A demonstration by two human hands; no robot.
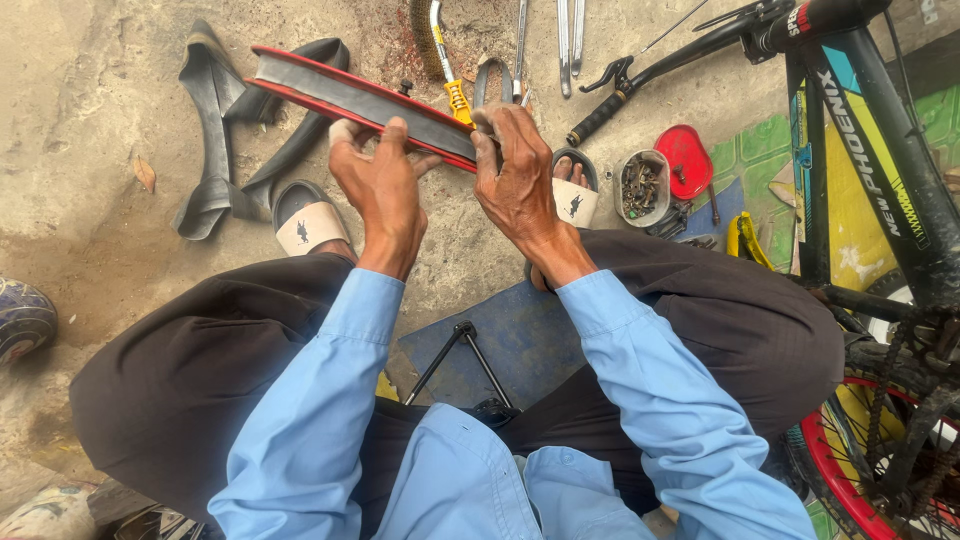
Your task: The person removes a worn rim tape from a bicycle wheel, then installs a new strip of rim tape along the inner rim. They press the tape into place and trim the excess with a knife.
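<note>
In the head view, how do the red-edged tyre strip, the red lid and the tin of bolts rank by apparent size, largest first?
1. Tyre strip, held by both hands, clearly largest.
2. Red lid and tin of bolts look about alike; I would not rank them.

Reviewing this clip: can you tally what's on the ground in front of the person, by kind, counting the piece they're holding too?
Red-edged tyre piece, held by left hand and right hand: 1
Black inner tube: 1
Wire brush: 1
Slide sandals: 2
Tin of small parts: 1
Red lid: 1
Total: 7
</note>
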